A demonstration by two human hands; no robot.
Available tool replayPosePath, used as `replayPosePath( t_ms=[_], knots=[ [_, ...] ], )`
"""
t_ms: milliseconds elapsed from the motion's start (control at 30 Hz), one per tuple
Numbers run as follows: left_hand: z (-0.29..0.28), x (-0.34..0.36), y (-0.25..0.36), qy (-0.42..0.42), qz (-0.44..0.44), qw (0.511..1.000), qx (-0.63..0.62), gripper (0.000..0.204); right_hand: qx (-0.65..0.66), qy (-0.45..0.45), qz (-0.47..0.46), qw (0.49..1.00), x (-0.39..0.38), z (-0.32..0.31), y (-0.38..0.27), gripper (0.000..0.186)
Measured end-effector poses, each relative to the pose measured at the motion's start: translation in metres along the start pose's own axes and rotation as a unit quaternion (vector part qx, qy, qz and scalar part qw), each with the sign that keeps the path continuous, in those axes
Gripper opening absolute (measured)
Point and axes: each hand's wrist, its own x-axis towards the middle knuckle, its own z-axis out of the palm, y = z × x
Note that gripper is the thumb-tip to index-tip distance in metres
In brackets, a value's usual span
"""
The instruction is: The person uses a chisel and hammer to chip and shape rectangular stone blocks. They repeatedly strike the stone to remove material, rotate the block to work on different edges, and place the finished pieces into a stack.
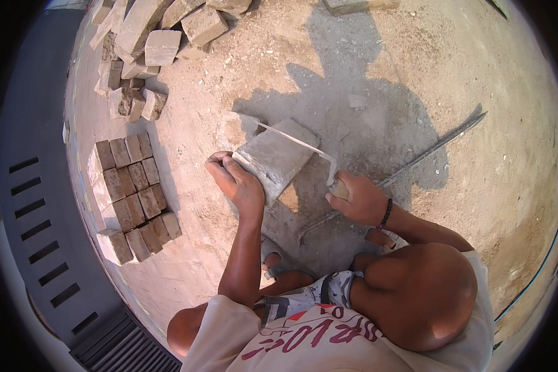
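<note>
Closest to us are the pale printed shirt (316, 341) and a bare knee (421, 291), which hide much of the ground (211, 93) under them; the shoes (283, 257) beneath show only in part. Our right hand (361, 197) is wrapped firmly round the handle of a thin, bent-necked tool (294, 140), a dark bracelet (386, 212) at its wrist. The tool's blade runs across above the top face of a grey block (273, 160), and we cannot tell whether it touches. That block sits in front of the feet, near the middle of the ground, tilted toward us, and what it rests on is hard to make out. Our left hand (240, 186) curls at the block's left corner; its finger undersides are hidden, so we cannot tell how tightly it grasps. A dark rod (440, 144) slants over the dusty, chip-strewn earth to the right, and our own shadow (378, 56) falls beyond the block. Toward the ground's left edge stands a neat stack (128, 181) of small blocks, with a loose heap (162, 48) near the far left corner, cut off above. A slab (359, 6) at the far edge is cropped too. A slotted dark panel (34, 133) borders the left edge; a blue line (539, 271) follows the right, fading into the dark rim.
</note>
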Motion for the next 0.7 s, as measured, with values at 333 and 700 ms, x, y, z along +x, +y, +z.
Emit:
replayPosePath(
  t_ms=[333, 700],
  knots=[
    [-0.002, 0.001, -0.004, 0.002, 0.036, 0.999, 0.014, 0.014, 0.154, 0.090, -0.088, 0.980, 0.010, -0.001, 0.005, 0.048],
    [-0.003, 0.001, 0.000, -0.004, 0.012, 1.000, 0.002, 0.013, 0.179, -0.005, 0.042, 0.983, 0.023, -0.010, 0.020, 0.042]
  ],
)
